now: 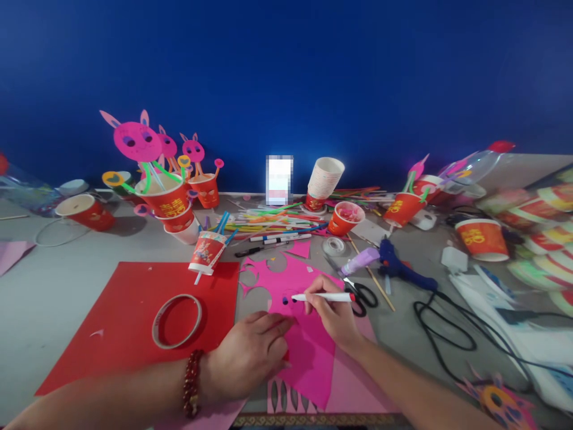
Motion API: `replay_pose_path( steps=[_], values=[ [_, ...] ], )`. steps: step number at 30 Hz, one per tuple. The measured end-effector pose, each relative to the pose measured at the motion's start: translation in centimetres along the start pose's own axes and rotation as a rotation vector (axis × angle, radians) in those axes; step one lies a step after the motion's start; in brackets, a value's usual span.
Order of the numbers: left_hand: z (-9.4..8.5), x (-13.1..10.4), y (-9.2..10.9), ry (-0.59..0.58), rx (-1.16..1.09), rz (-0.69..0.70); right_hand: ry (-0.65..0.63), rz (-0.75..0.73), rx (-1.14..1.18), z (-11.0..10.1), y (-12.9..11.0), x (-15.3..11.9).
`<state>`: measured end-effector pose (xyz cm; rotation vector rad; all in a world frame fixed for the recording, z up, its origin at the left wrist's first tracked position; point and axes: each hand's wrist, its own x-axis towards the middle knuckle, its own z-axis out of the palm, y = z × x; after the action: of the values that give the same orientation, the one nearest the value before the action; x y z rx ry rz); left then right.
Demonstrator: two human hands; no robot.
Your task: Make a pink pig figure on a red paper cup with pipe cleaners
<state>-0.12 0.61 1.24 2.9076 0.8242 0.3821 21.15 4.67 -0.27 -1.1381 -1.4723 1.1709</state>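
Right hand (pixel 333 313): grip closed around a white marker (pixel 322 297), tip on the pink paper (pixel 308 352) beside two dark dots.
Left hand (pixel 250 358): flat, palm down on the pink paper's near-left part, holding nothing; beaded bracelet (pixel 191 383) at the wrist.
Pink paper: on the desk (pixel 54 298), cut-outs along its far edge.
Red sheet (pixel 129 322): just left of the pink paper; tape ring (pixel 176 321) lies on it.
Scissors (pixel 358 292): just right of the pink paper.
Glue gun (pixel 403 269): right of the pink paper, beyond the scissors.
Straws (pixel 273 224): behind the pink paper.
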Motion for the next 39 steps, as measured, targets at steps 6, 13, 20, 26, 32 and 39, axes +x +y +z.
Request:
replay_pose_path(
  steps=[6,13,20,26,32,39],
  values=[
    [0.2,-0.1,-0.2,0.021,-0.076,-0.015,-0.020,0.031,0.056,0.0,-1.0,0.4],
    [-0.1,-0.1,-0.8,0.146,-0.285,-0.061,-0.048,-0.023,-0.037,-2.0,-4.2,0.1],
    [-0.5,0.1,-1.1,0.235,-0.477,-0.142,-0.204,-0.023,-0.027,-1.6,-6.1,-2.4],
    [-0.5,0.0,-1.0,0.240,-0.492,-0.129,-0.242,-0.061,-0.035,-0.1,-5.8,-3.4],
    [-0.5,0.1,-0.8,0.266,-0.486,-0.056,-0.263,-0.089,-0.056,1.3,-4.7,-3.8],
    [-0.5,0.2,-0.7,0.240,-0.322,0.067,-0.352,-0.096,-0.051,0.6,-4.7,-5.1]
  ],
)
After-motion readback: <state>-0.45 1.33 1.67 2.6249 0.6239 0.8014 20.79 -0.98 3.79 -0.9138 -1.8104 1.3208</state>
